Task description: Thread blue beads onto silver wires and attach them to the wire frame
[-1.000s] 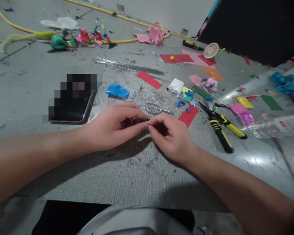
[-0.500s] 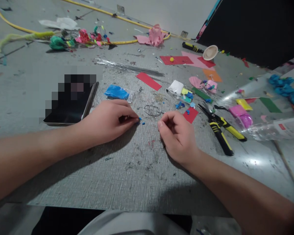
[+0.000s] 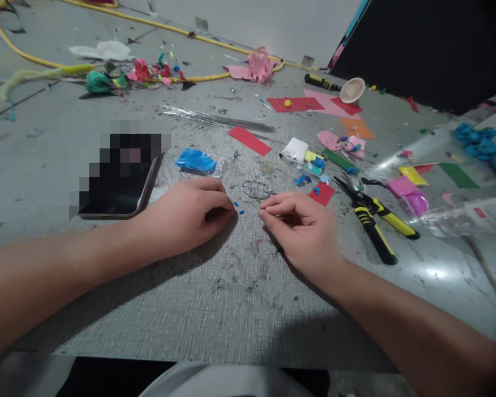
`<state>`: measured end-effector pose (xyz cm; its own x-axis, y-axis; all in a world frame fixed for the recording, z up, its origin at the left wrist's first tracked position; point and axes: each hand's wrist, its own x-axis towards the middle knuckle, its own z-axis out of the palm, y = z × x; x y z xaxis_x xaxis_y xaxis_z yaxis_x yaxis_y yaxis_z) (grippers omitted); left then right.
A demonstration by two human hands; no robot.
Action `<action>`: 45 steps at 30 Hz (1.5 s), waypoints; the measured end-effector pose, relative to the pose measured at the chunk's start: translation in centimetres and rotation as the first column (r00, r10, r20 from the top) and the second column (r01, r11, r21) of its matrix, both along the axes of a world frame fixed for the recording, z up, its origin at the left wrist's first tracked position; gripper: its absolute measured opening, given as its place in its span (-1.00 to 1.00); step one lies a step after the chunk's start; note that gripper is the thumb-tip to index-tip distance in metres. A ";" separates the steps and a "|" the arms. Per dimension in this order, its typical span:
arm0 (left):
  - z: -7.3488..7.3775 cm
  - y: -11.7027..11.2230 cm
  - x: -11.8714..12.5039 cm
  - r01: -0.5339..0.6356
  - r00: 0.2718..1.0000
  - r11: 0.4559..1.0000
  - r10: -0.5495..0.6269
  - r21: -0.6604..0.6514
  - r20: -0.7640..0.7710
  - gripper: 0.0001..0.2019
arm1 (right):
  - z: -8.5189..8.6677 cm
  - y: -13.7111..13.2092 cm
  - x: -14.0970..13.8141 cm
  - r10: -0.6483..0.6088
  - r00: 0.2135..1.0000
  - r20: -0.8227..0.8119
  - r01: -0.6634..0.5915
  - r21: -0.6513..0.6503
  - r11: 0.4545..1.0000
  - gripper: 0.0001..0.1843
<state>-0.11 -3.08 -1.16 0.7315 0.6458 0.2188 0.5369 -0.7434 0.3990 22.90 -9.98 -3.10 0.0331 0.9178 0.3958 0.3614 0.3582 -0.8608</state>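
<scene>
left hand (image 3: 186,218) curled, contents hidden; right hand (image 3: 301,226) fingertips pinched, held thing unclear; tiny blue crumbs (image 3: 240,208) btwn, woven-textured tabletop (image 3: 231,309).

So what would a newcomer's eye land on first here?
Probably the two hands at the centre of the grey mat: the left hand curled beside tiny blue bits, the right hand pinched just below a small wire frame. Next, the yellow-and-black pliers to the right, amid bright paper scraps.

Grey textured tabletop (image 3: 240,309), pale wall (image 3: 273,22) behind.
</scene>
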 end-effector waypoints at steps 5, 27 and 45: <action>0.5 0.6 -0.4 -0.124 0.989 0.992 0.126 0.030 -0.081 -0.77 | 0.0 0.0 0.2 -0.016 1.000 0.020 0.017 -0.066 0.998 -0.89; 1.4 -0.4 -0.5 -0.130 0.987 0.991 0.133 0.033 -0.088 -0.68 | 0.2 -0.5 0.0 0.103 0.991 0.085 -0.104 0.002 0.995 -0.89; 2.2 -2.9 0.7 -0.073 0.963 0.743 0.227 -0.666 0.148 -0.68 | 0.7 -0.9 -0.6 0.190 0.952 0.241 -0.242 0.209 0.947 -0.87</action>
